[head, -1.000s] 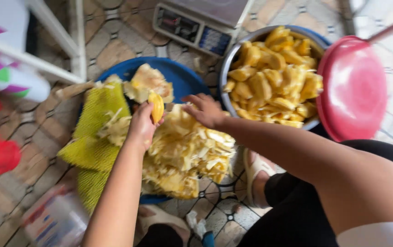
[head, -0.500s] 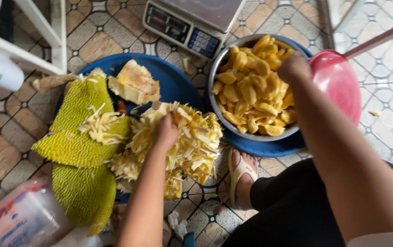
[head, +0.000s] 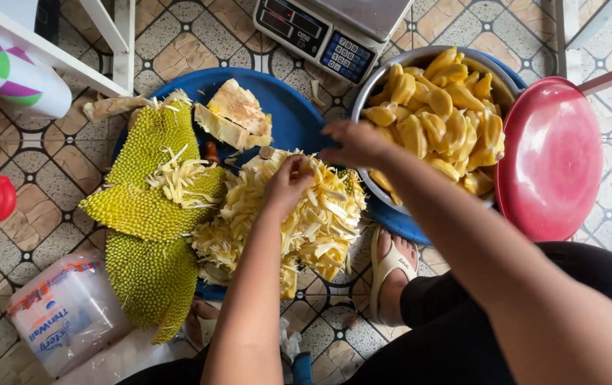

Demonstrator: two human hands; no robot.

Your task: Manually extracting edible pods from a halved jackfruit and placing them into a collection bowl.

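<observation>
**Both hands over the opened jackfruit**

The left hand (head: 288, 182) is curled shut, its fingers dug into the pale, stringy jackfruit flesh (head: 313, 214) heaped right under it. The right hand (head: 354, 142) hovers just beyond, knuckles up and fingers bent down over the same heap near the metal bowl's (head: 391, 64) rim; whether it pinches anything I cannot tell from here.

The flesh is a shaggy mass of cream-yellow ribbons, spreading from beneath the hands toward the person. To the left of the left hand lies the rind (head: 149, 214), green, bumpy and thick, with loose strands scattered on it. Beyond the left hand sits a wedge of whitish core (head: 238, 114) on the smooth blue tray (head: 292, 117).

Just to the right of the right hand the bowl is piled with glossy, plump golden pods (head: 441, 114). Further right leans a round red plastic lid (head: 552, 157). Beyond both hands stands a grey kitchen scale (head: 327, 32) on the patterned tile floor (head: 28, 164).
</observation>
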